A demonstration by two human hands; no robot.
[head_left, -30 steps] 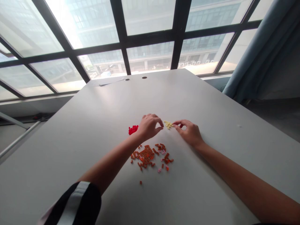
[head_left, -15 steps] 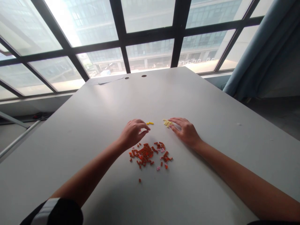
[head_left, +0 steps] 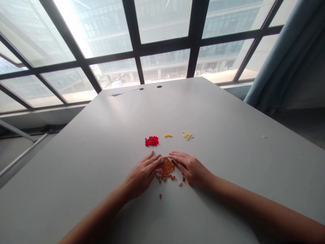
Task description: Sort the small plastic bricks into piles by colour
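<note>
Table (head_left: pixel 162 110) is being backlit. Brown pieces (head_left: pixel 166 167), lower center of frame, are being flanked by left hand (head_left: pixel 142 174), right hand (head_left: pixel 193 168), both unclenched.

The one view looked from the person's head, above the near side of the surface (head_left: pixel 142 112), facing forward and down over both far corners to the window (head_left: pixel 165 64) beyond. It was wide, with the left hand (head_left: pixel 142 173) and right hand (head_left: pixel 195 169) at middle distance, below mid-frame.
</note>
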